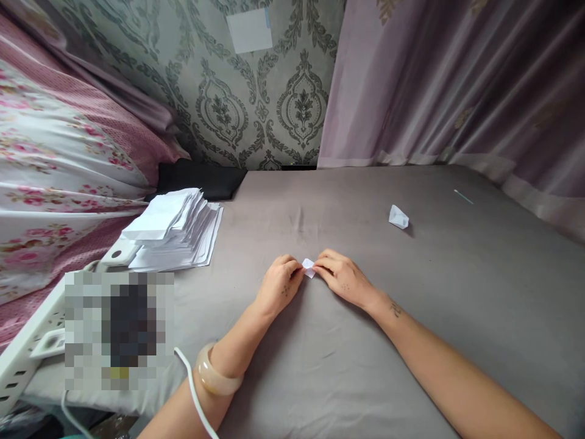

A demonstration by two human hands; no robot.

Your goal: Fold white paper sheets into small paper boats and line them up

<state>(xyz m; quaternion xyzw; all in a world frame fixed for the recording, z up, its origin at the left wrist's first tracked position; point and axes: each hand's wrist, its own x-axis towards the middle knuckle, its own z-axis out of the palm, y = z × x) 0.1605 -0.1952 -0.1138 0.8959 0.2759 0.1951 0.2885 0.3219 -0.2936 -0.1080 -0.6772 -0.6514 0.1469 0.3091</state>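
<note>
A small folded piece of white paper (309, 266) is held between both hands, just above or on the grey cloth (365, 366). My left hand (281, 281) pinches its left edge, fingers closed. From the other side, my right hand (342, 277) pinches the right edge between thumb and fingertips. Parts of the paper's edges are hidden behind the fingers. Farther back on the right lies another folded white paper shape (399, 217), apart from both hands.
To the left sits a tall stack of white paper (171, 228), with a black flat item (201, 177) behind it. A white cable (194, 390) crosses my left forearm. A thin stick (464, 196) lies at the far right. Curtains (411, 79) and a patterned wall (260, 91) bound the back.
</note>
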